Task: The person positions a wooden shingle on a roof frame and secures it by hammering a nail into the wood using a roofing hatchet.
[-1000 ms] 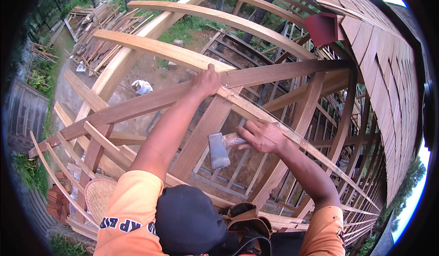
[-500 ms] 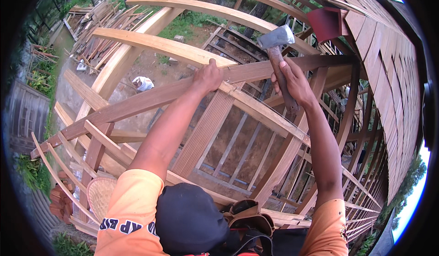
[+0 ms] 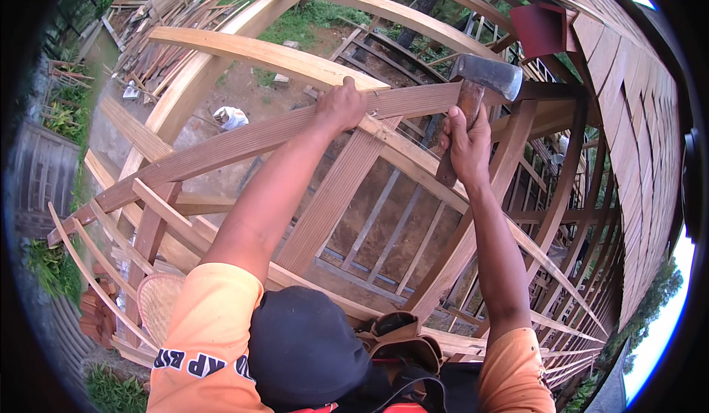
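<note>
My left hand (image 3: pixel 342 107) is closed around the near end of a pale wooden batten (image 3: pixel 255 60), where it meets a long brown beam (image 3: pixel 214 146). The beam slants up from lower left to upper right. A small nail-like bit sticks up beside that hand, too small to make out surely. In my right hand (image 3: pixel 468 143) is a hatchet (image 3: pixel 489 78), gripped by its wooden handle just below the grey metal head. The hatchet head is raised over the brown beam, to the right of my left hand. My left fingertips are partly hidden.
Open roof framing surrounds me, with upright posts (image 3: pixel 336 199) and more curved battens (image 3: pixel 354 1). Wooden shingles (image 3: pixel 628 118) cover the roof on the right, beside a dark red box-shaped piece (image 3: pixel 538 31). Far below are a lumber pile (image 3: pixel 166 40) and a white sack (image 3: pixel 232 118).
The hatchet has swung from leaning left to leaning right, its head now lower and farther right. My left hand stays on the batten end. The whole view has shifted slightly.
</note>
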The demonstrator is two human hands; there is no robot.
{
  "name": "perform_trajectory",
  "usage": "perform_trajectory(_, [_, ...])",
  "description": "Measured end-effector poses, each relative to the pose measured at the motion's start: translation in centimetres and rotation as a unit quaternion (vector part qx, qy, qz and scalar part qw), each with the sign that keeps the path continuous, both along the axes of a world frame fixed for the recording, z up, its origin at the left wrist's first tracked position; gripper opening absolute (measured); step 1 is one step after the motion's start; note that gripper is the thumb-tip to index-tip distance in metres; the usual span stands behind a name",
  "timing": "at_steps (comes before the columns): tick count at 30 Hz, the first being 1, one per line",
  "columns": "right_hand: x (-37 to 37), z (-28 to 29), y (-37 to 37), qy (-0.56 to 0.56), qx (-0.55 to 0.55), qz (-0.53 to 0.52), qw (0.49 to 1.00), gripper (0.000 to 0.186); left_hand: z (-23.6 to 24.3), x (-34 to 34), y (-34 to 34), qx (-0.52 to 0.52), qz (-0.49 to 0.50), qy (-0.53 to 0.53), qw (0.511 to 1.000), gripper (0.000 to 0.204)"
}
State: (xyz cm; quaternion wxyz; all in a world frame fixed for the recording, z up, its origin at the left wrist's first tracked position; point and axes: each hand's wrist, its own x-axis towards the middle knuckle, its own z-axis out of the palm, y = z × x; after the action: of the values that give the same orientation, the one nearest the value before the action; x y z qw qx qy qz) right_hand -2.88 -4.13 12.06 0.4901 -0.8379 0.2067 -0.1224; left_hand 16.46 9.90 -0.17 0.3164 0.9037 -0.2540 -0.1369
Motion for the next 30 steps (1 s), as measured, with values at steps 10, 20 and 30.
perform_trajectory(10, [-11.3, -7.8, 4.0, 0.103, -0.382, 0.264, 0.88, 0.052, -0.1, 0.3, 0.0, 0.004, 0.0, -0.004, 1.0, 0.046])
perform_trajectory(20, [-3.7, -3.9, 0.9, 0.091, -0.531, 0.212, 0.815, 0.049, 0.3, 0.5, 0.4, 0.029, -0.009, -0.013, 0.999, 0.045])
perform_trajectory(30, [-0.7, 0.1, -4.0, -0.03, -0.415, 0.039, 0.908, 0.04, 0.7, -0.2, -0.1, 0.018, -0.02, -0.002, 1.0, 0.044])
